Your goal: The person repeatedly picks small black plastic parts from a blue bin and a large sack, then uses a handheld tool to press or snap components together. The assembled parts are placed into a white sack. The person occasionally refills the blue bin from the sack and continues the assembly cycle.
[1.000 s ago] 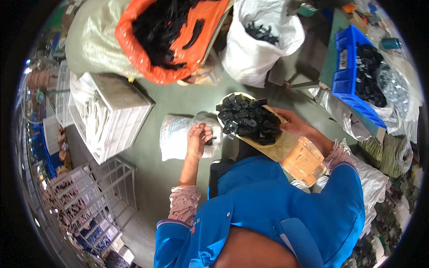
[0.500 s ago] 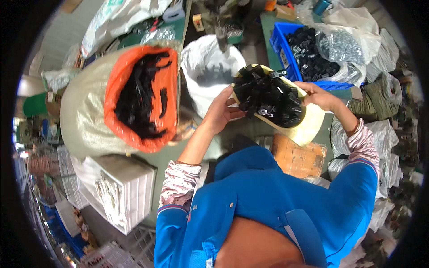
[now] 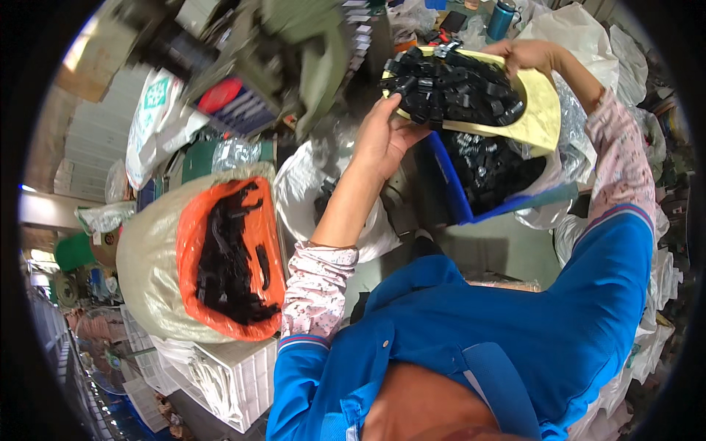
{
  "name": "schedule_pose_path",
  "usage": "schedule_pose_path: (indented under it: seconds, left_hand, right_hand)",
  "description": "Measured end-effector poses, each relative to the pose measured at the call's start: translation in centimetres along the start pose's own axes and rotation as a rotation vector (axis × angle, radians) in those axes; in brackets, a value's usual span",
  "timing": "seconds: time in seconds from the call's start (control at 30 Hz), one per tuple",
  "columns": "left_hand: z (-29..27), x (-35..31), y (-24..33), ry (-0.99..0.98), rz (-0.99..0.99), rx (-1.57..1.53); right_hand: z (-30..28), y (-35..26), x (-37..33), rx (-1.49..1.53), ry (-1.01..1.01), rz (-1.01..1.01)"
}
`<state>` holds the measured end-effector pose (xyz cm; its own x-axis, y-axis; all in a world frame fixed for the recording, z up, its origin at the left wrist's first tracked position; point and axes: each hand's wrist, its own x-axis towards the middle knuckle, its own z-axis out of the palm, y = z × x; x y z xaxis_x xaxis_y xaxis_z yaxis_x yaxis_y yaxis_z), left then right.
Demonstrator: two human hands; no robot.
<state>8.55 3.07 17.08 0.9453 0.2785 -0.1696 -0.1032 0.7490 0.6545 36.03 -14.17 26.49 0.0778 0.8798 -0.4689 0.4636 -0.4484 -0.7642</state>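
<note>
A worker's two hands meet at one pale-yellow plastic container (image 3: 543, 121), heaped with glossy black parts (image 3: 456, 88) too tangled to count, above a single blue bin (image 3: 450, 180). The right hand (image 3: 523, 57) is closed on the far rim, some of its fingertips hidden by the wall; the left hand (image 3: 386, 136) has its thumb at the near-left end and its fingers below, though whether it grips or merely steadies cannot be told. The container, oval-mouthed with a broad smooth lip, blocks the bin's far side from view; more black pieces (image 3: 491, 176) fill the visible portion. At left, one woven sack (image 3: 151, 272) with a shiny orange liner (image 3: 268, 213) holds a mass of dark strips (image 3: 224, 257), one lying apart. The left forearm partly covers one crinkled white sack (image 3: 375, 228). One machine (image 3: 294, 59), blurred, is cut off above, near the upper left.
</note>
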Motion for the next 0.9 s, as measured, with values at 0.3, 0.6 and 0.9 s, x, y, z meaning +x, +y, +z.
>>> schedule_pose_path:
  seconds: [0.3, 0.6, 0.9]
  left_hand:
    - [-0.7, 15.4, -2.8, 0.114, -0.018, -0.157]
    - [-5.6, 21.7, -4.5, 0.271, -0.099, -0.108]
    - [-10.7, 22.9, -6.2, 0.354, -0.278, -0.085]
  right_hand:
    - [-17.6, 8.2, 13.7, -0.228, -0.059, 0.025]
    - [-17.7, 16.4, 23.4, -0.322, -0.017, -0.021]
    - [-13.5, 20.5, 27.7, -0.304, -0.166, -0.064]
